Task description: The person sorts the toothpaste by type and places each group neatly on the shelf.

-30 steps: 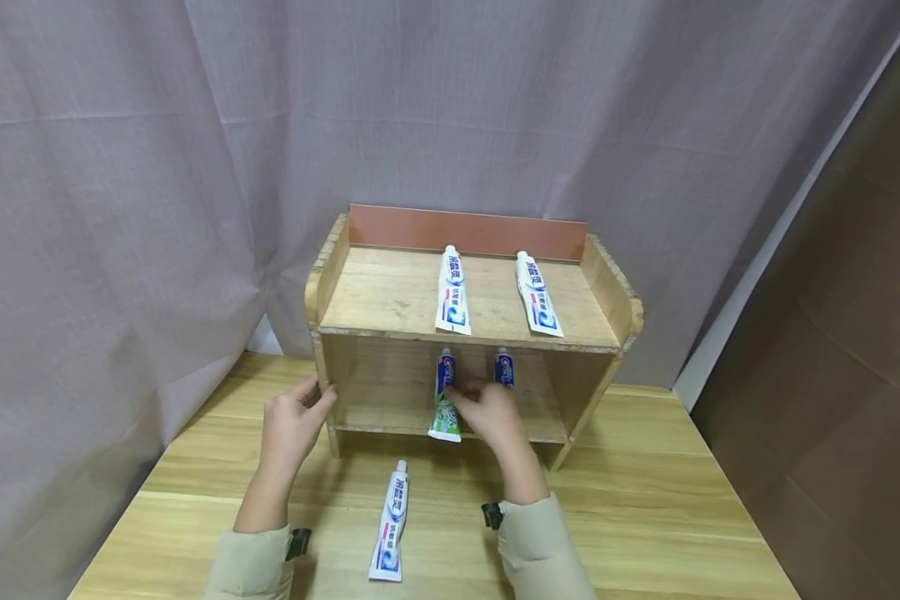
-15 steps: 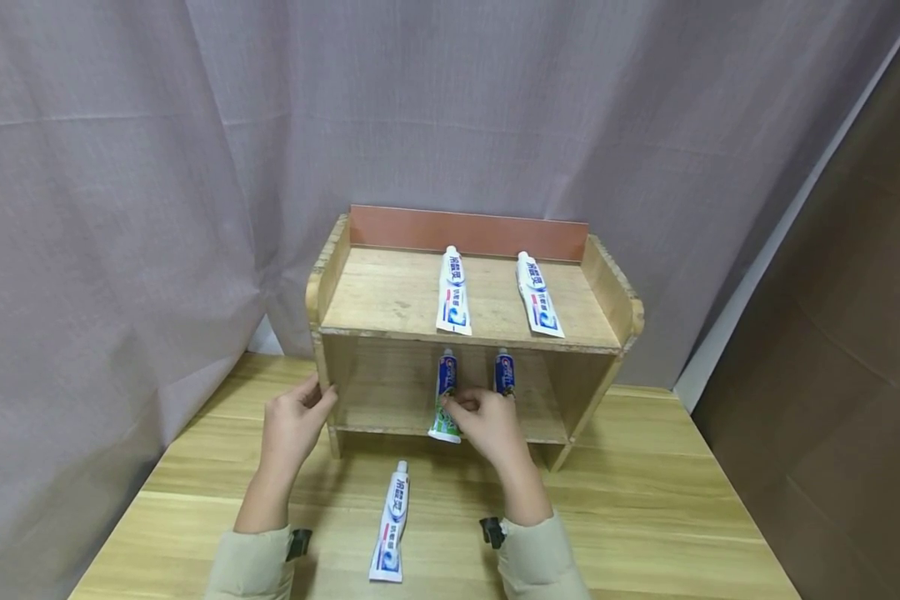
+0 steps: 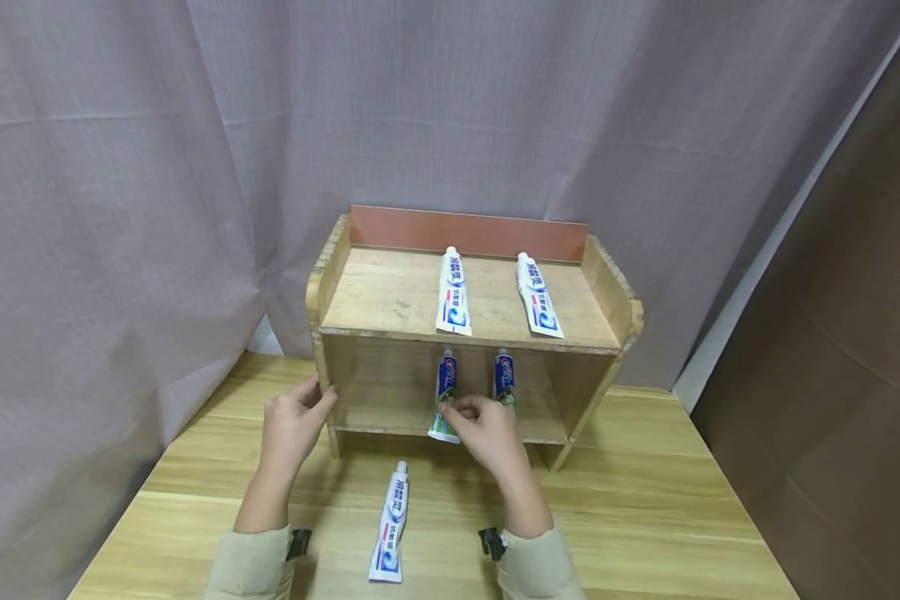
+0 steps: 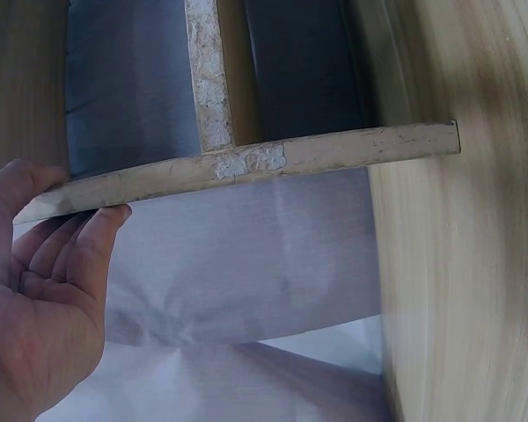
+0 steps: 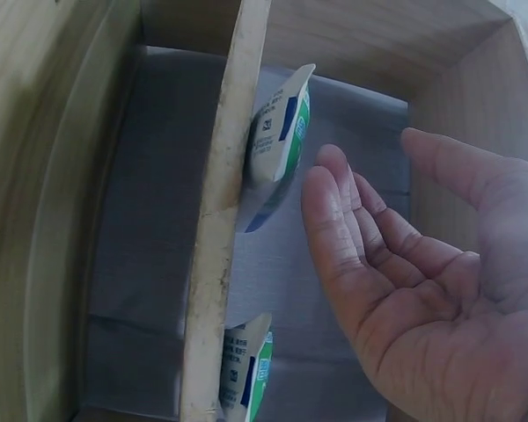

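Note:
My left hand [image 3: 294, 421] grips the left side panel of a small wooden shelf [image 3: 378, 304], thumb on one face and fingers on the other in the left wrist view. On the lower board lie two blue-and-green toothpaste tubes, one left [image 3: 446, 379] and one right [image 3: 503, 371]. My right hand [image 3: 495, 433] hovers in front of the left one and hides part of it in the head view. Seen from the right wrist, the fingers [image 5: 321, 198] are loosely bent, thumb apart, holding nothing, with a gap to the nearest tube end [image 5: 280, 145].
Two white toothpaste tubes, one left [image 3: 453, 292] and one right [image 3: 538, 296], lie on the top board. Another white tube [image 3: 390, 529] lies on the wooden table [image 3: 645, 508] between the forearms. A grey curtain [image 3: 450, 108] hangs behind; a brown panel [image 3: 832, 333] stands at right.
My right hand has come off the left blue-and-green tube and drawn back slightly towards me, showing more of the right one. The left hand stays on the shelf panel.

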{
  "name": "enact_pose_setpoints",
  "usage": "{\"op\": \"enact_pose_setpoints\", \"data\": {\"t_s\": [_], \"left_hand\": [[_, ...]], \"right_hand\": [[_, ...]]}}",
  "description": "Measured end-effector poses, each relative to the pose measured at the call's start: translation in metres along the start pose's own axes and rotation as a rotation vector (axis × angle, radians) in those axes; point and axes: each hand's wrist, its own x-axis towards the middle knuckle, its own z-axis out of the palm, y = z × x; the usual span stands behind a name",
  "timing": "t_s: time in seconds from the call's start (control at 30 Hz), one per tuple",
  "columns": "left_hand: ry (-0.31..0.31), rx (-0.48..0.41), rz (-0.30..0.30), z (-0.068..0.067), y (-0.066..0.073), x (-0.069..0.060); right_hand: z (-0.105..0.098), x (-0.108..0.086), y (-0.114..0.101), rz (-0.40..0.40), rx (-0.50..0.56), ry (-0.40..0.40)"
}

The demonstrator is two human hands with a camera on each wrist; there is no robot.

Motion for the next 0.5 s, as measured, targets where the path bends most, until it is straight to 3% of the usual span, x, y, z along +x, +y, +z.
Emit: {"op": "enact_pose_setpoints", "data": {"t_s": [0.37,0.5], "left_hand": [[0.005,0.000,-0.021,0.000,0.001,0.000],[0.003,0.002,-0.023,0.000,0.001,0.000]], "right_hand": [[0.005,-0.013,0.004,0.017,0.049,-0.006],[0.007,-0.020,0.007,0.027,0.110,-0.014]]}}
